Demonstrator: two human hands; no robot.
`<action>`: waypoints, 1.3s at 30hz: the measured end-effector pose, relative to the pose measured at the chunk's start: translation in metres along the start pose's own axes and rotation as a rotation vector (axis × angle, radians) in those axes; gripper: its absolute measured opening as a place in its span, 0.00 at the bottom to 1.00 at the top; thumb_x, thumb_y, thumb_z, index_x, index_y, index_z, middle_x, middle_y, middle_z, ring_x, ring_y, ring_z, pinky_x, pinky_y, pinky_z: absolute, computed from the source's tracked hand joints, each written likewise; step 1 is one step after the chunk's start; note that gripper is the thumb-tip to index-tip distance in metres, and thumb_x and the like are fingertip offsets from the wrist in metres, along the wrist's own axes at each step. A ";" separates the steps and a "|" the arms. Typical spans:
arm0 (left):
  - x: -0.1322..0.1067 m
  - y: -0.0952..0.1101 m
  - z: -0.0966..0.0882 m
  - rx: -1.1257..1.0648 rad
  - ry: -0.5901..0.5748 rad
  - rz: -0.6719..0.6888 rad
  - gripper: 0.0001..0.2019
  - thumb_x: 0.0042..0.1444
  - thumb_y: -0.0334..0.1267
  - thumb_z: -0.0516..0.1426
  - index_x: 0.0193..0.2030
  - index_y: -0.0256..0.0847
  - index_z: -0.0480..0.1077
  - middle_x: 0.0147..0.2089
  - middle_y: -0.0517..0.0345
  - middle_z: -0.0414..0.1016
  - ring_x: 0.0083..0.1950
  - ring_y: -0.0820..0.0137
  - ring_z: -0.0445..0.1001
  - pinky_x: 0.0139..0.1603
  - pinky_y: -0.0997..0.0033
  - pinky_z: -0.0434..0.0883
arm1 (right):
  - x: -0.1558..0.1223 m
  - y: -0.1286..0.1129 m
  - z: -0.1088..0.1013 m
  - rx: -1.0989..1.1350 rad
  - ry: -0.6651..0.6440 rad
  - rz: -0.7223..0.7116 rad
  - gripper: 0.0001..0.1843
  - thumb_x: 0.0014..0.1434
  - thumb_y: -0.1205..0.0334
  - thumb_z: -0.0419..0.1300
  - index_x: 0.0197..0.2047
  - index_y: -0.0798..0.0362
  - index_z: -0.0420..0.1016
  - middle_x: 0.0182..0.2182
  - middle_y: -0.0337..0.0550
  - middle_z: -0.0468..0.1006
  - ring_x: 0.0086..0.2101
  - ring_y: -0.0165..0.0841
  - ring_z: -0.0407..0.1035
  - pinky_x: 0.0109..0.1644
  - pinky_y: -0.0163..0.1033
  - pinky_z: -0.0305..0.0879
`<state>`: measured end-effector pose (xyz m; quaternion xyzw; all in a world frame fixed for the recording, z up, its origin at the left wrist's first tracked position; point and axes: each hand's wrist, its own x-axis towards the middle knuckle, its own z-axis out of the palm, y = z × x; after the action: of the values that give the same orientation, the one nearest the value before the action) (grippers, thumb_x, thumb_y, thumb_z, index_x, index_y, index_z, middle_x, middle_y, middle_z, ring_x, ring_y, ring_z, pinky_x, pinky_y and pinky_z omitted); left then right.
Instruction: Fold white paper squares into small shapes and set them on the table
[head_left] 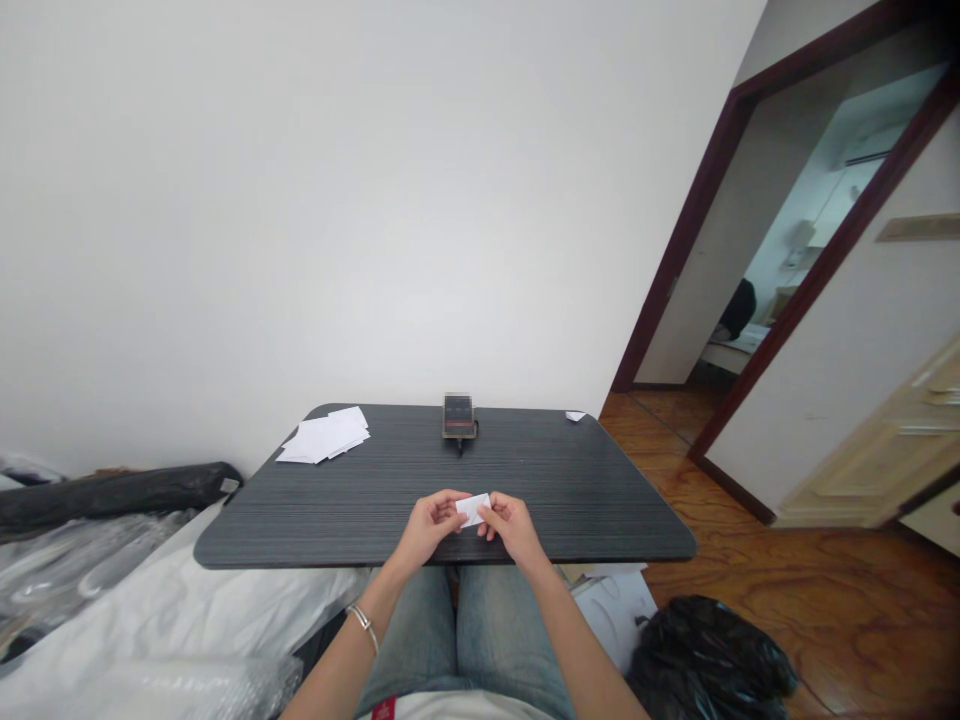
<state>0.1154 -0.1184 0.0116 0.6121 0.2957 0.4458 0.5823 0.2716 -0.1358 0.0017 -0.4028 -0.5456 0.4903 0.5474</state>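
Note:
Between my two hands is a small piece of folded white paper point(472, 509), held just above the front part of the dark table point(405, 480). My left hand point(433, 522) pinches its left side, thumb on top and fingers behind. On the right side, my right hand point(510, 525) grips the paper with its thumb across the face. Fine fold lines on the paper are too small to make out. A stack of white paper sheets point(324, 436) lies at the table's back left. Another small folded white paper point(575, 416) rests at the back right corner.
A phone on a stand point(459, 415) is at the table's back middle, against the white wall. Plastic-wrapped items point(90, 560) and a long black roll point(120, 488) lie to the left. A black plastic bag point(709, 660) sits on the wooden floor at right, near a doorway.

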 end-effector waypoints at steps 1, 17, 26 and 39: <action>0.000 0.000 0.000 0.001 0.010 0.001 0.14 0.44 0.36 0.60 0.39 0.32 0.70 0.27 0.57 0.72 0.26 0.75 0.67 0.28 0.76 0.65 | 0.000 0.000 0.000 -0.003 -0.009 0.003 0.14 0.47 0.53 0.60 0.22 0.56 0.67 0.13 0.35 0.69 0.13 0.23 0.59 0.16 0.27 0.54; 0.001 0.003 -0.002 0.016 0.020 -0.036 0.11 0.42 0.39 0.61 0.30 0.32 0.71 0.22 0.60 0.72 0.22 0.77 0.66 0.25 0.78 0.63 | -0.002 0.000 -0.001 -0.049 -0.053 0.007 0.13 0.48 0.55 0.60 0.22 0.57 0.66 0.14 0.35 0.70 0.14 0.23 0.60 0.18 0.27 0.54; 0.001 0.005 0.000 0.070 0.025 -0.078 0.12 0.42 0.42 0.61 0.22 0.33 0.68 0.17 0.63 0.68 0.18 0.79 0.62 0.21 0.80 0.57 | -0.003 0.000 -0.001 -0.091 -0.036 -0.010 0.14 0.49 0.55 0.59 0.21 0.56 0.65 0.13 0.35 0.68 0.14 0.23 0.59 0.18 0.28 0.55; 0.001 0.001 -0.001 0.078 -0.025 -0.098 0.15 0.45 0.45 0.58 0.21 0.33 0.66 0.18 0.60 0.71 0.18 0.78 0.63 0.21 0.80 0.58 | -0.003 -0.002 -0.001 -0.074 0.004 -0.023 0.15 0.49 0.52 0.58 0.22 0.56 0.66 0.15 0.35 0.69 0.16 0.24 0.62 0.17 0.28 0.55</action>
<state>0.1150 -0.1170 0.0131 0.6247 0.3350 0.3974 0.5828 0.2728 -0.1393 0.0034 -0.4176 -0.5669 0.4626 0.5387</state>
